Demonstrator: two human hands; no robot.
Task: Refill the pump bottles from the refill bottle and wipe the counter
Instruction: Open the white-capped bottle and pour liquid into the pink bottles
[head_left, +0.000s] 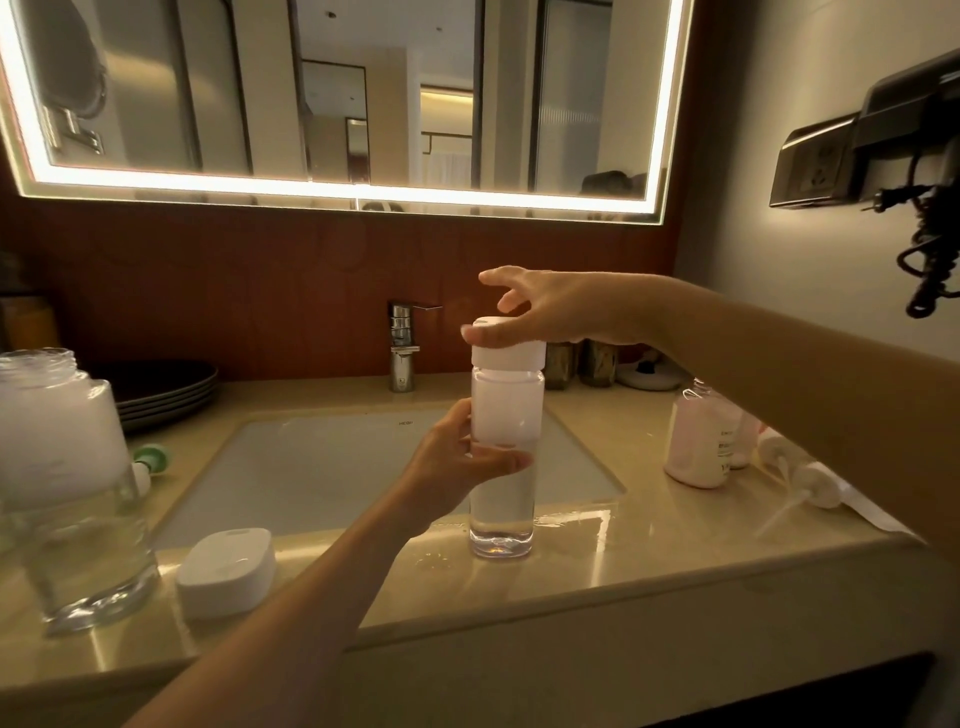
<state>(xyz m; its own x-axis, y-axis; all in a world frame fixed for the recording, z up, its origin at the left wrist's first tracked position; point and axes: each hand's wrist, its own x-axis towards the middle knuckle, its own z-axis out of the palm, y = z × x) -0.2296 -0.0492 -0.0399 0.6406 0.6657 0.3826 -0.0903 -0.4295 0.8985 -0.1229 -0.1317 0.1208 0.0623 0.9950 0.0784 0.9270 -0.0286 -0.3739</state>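
Sink (322, 467) rim: tiny illegible lettering

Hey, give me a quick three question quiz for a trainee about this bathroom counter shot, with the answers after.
1. True or false: the clear bottle lies on its side.
2. Which hand touches the white cap?
3. The pink bottle stands: A) left of the sink, B) right of it, C) in it.

Key: 1. False, it stands upright on the counter. 2. The right hand; the left hand grips the body. 3. B.
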